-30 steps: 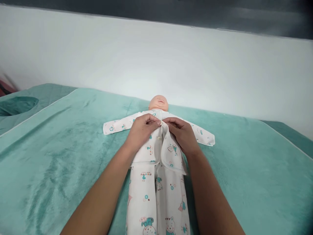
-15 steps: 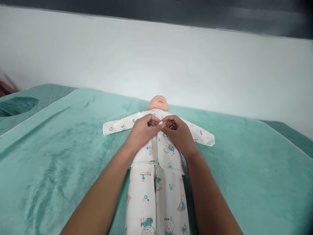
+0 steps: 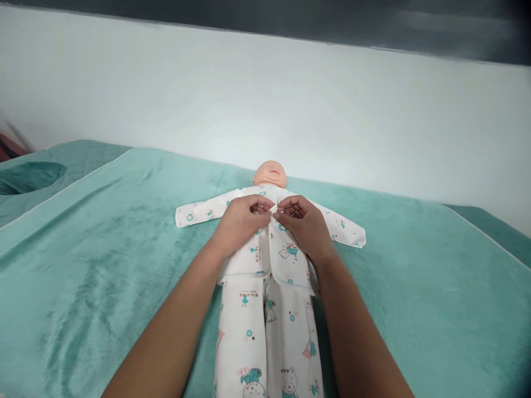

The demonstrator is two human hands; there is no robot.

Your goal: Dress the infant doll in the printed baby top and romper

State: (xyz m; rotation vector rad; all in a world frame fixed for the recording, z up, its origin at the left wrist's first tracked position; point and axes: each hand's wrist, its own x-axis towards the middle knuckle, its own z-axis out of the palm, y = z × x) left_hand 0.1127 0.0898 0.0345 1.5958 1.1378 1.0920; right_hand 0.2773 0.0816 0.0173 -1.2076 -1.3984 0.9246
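Note:
A baby doll [image 3: 270, 173] lies on its back on a teal blanket [image 3: 103, 249], head away from me, sleeves spread to both sides. It wears a white printed shirt [image 3: 286, 254] and matching trousers [image 3: 265, 337]. My left hand [image 3: 243, 218] and my right hand [image 3: 305, 221] meet over the doll's upper chest. Both pinch the shirt's front edges together near the collar, fingertips touching.
The teal blanket covers a bed that runs along a white wall [image 3: 290, 105]. A darker teal pillow [image 3: 29, 177] lies at the far left. The blanket's white-piped edge shows at the right [image 3: 485, 235].
The right shirt flap, lifted open a second ago, now lies flat over the chest. Both hands have drawn closer together at the collar.

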